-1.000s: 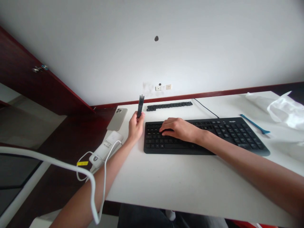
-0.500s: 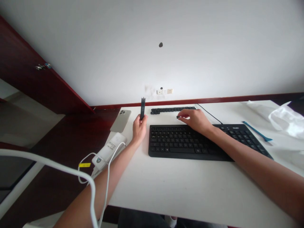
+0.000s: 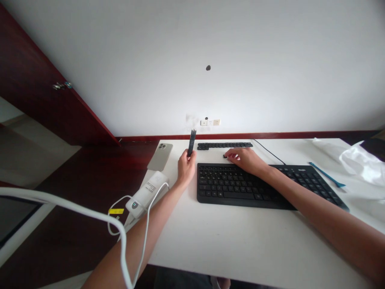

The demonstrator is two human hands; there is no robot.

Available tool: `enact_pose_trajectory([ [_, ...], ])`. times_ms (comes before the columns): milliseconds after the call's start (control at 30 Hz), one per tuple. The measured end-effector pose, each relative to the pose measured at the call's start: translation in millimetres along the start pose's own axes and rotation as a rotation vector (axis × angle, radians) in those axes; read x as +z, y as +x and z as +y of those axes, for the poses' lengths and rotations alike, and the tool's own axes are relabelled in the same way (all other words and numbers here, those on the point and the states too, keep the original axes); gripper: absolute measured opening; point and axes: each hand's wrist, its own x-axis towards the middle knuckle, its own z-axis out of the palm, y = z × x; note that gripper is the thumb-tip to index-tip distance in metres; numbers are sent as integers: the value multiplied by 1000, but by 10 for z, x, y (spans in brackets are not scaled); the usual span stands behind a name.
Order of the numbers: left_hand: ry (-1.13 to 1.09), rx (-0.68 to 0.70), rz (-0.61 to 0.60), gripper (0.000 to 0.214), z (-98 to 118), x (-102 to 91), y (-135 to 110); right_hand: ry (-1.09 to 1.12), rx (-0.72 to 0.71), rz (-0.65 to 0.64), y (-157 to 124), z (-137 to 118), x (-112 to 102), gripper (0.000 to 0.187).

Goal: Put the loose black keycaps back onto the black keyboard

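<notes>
Upright in my left hand (image 3: 187,167), between thumb and fingers, is a narrow dark strip (image 3: 191,143); its exact kind is unclear. My right hand (image 3: 245,158) reaches over the black keyboard (image 3: 231,196). At its fingertips, low over the white table, is a small black keycap (image 3: 225,156), with index finger and thumb close around it. Whether the keycap touches the table is hard to see. Behind the keyboard lie neat rows of black keycaps (image 3: 225,145), just beyond my right fingertips.
A phone (image 3: 160,156) and a white power bank-like device (image 3: 147,194) with cables lie at the table's (image 3: 240,237) left edge. A blue brush (image 3: 326,174) lies beside the keyboard, near a white plastic bag (image 3: 363,164). A white cable (image 3: 90,211) crosses my left arm.
The camera view has shifted slightly. My right hand has moved the keycap a little left and lower toward the table. My left hand still holds the dark strip, now tilted slightly more.
</notes>
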Motion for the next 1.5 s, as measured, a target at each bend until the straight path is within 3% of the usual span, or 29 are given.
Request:
enact_pose_trajectory([
  [233, -19, 1, 20, 31, 4, 0, 0, -84, 17, -59, 313, -243, 74, 25],
  [433, -18, 1, 17, 31, 3, -3, 0, -145, 28, -54, 408, -345, 130, 28],
  [967, -20, 4, -16, 32, 28, 15, -5, -145, 41, -22, 444, -312, 206, 42],
  [1300, -28, 13, -5, 35, 19, 20, 2, -157, 30, 34, 418, -253, 256, 27],
  [1400, -5, 34, -9, 34, 44, 12, -18, -58, -18, 50, 408, -296, 214, 24],
  [1500, 88, 91, -20, 29, 99, 4, -63, 264, -118, -31, 375, -426, 147, 32],
])
